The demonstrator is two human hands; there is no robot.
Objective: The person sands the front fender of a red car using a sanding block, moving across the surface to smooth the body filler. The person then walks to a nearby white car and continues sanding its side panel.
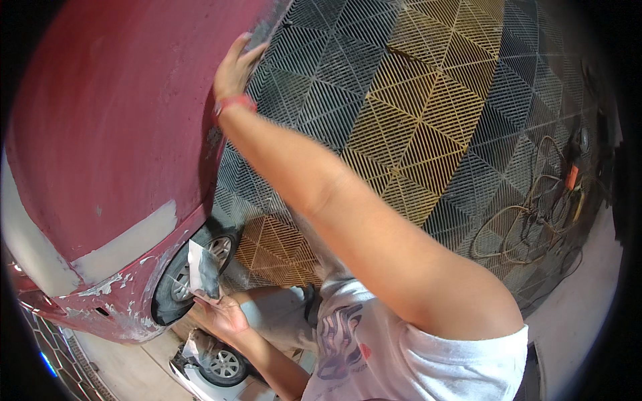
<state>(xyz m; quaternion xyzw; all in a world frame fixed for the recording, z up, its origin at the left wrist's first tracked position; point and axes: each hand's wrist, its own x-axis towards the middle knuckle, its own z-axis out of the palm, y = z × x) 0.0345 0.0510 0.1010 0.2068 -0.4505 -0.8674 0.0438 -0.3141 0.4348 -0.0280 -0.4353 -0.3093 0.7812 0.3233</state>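
My left hand (224, 314) is closed on a folded piece of sandpaper (208, 271), pale on one face and dark grey on the other. It is held up in front of the car's wheel (177, 284). My right arm stretches far forward, with a red band (234, 107) round the wrist. At its end my right hand (235, 70) rests along the side edge of the dull red car (127, 100), fingers apart and nothing seen in them. Just beyond those fingertips the bodywork has a grey patch (271, 23). Part of the palm is turned out of sight.
Pale filler strips (127, 244) and chipped paint mark the car's lower corner. Black and yellow slatted tiles (421, 113) cover the floor. Loose cables (528, 214) lie coiled at the right. Below my left hand, another wheel (224, 366) shows beside a white panel.
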